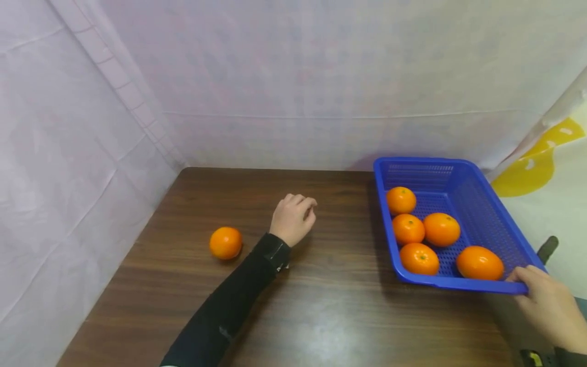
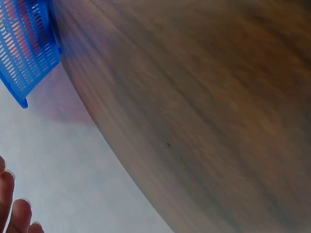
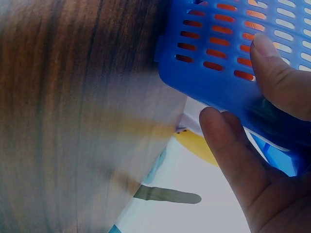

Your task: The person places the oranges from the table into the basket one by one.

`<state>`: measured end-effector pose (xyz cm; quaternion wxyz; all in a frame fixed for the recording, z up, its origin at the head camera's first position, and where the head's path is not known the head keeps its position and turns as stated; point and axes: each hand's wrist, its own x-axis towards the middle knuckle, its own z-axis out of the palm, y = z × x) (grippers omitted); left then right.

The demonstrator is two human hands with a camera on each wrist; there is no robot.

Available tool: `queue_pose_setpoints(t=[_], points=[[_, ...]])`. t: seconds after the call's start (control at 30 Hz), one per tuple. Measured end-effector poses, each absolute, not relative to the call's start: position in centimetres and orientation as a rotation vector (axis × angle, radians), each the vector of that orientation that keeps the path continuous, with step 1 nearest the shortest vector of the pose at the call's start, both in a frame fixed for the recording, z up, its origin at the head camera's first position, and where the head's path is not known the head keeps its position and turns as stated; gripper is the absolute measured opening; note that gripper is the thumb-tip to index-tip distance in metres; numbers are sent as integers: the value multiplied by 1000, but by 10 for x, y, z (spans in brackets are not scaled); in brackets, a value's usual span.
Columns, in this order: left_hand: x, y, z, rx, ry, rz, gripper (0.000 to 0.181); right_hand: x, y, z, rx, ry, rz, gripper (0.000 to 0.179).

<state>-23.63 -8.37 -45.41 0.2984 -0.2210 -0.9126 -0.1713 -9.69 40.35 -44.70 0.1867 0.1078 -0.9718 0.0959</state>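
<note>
My left hand [image 1: 292, 219] hovers over the middle of the table with its fingers loosely bent and nothing in them. At the lower left of the left wrist view, its fingertips [image 2: 20, 213] show. An orange [image 1: 225, 243] lies on the wood to the left of that forearm. On the right, a blue plastic basket [image 1: 497, 216] holds several oranges, mostly along its left and near sides. My right hand [image 1: 552, 308] grips the basket's near right corner. In the right wrist view, the thumb [image 3: 279, 77] presses the slotted wall [image 3: 194, 73], and the other fingers reach around the rim.
The brown wooden table [image 1: 312, 316] ends at a white curtain [image 1: 284, 76] behind and at the left. Beyond the right edge are a white cloth with a yellow pattern [image 1: 532, 173] and a dark green rounded stub [image 1: 548, 248] close to the basket.
</note>
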Motion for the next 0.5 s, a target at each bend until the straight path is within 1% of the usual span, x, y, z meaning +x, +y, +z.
queue_pose_setpoints(t=[0.27, 0.5], points=[[-229, -97, -459, -547, -2467, -446, 16, -98, 403, -445, 306, -2739, 284, 33], [-222, -105, -464, -503, -2588, -442, 19, -98, 403, -446, 288, -2765, 285, 30]])
